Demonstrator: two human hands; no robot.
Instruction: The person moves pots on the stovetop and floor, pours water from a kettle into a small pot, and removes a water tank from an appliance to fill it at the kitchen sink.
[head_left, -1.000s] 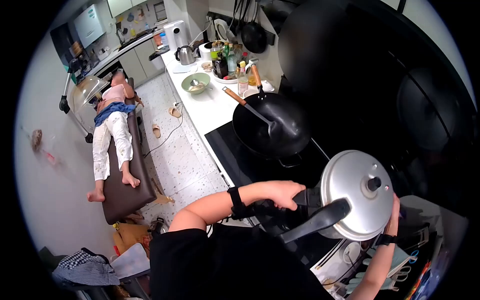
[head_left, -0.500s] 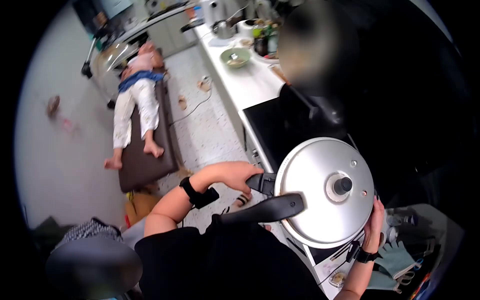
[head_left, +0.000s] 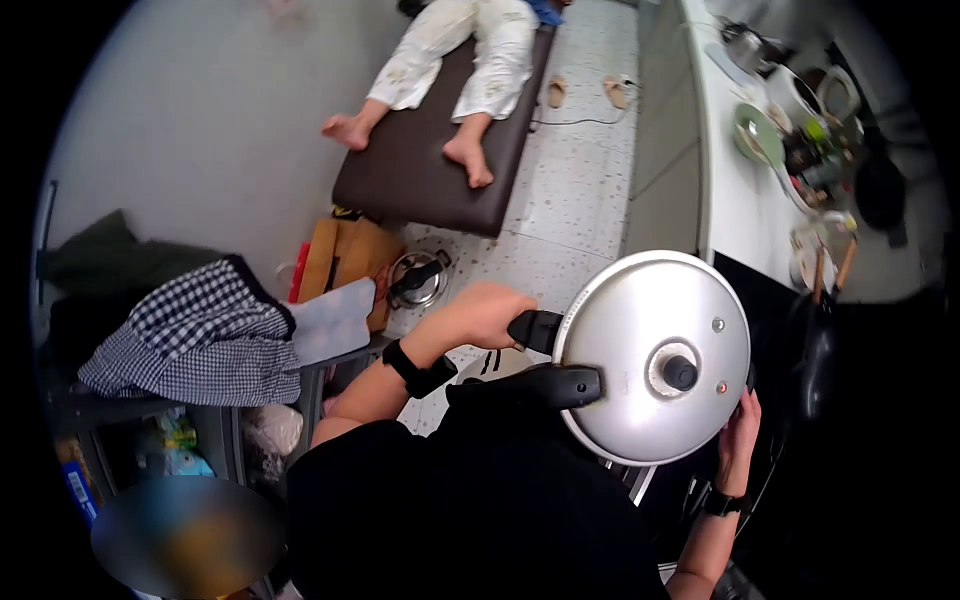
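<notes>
A silver pressure cooker (head_left: 640, 420), its lid on, is held up in front of my body by both hands. My left hand (head_left: 495, 315) is closed round the black pot handle (head_left: 538, 332) on the cooker's left side. The black lid handle (head_left: 530, 388) sticks out below it, angled apart from the pot handle. At the lower right rim my right hand (head_left: 740, 425) grips the cooker's side; part of its fingers is hidden underneath. A black knob (head_left: 680, 373) stands in the middle of the lid.
A person (head_left: 475, 60) lies on a brown padded bed (head_left: 420, 180). On the floor are a lidded pot (head_left: 418, 280), a cardboard box (head_left: 350, 250) and slippers (head_left: 557, 92). Left stands a dark shelf with checked cloth (head_left: 200, 330). A green bowl (head_left: 757, 135) sits on the white counter (head_left: 735, 210).
My view has turned left, away from the stove, bringing the shelf and floor pot into sight. The pressure cooker has swung along with my body, both hands still on it.
</notes>
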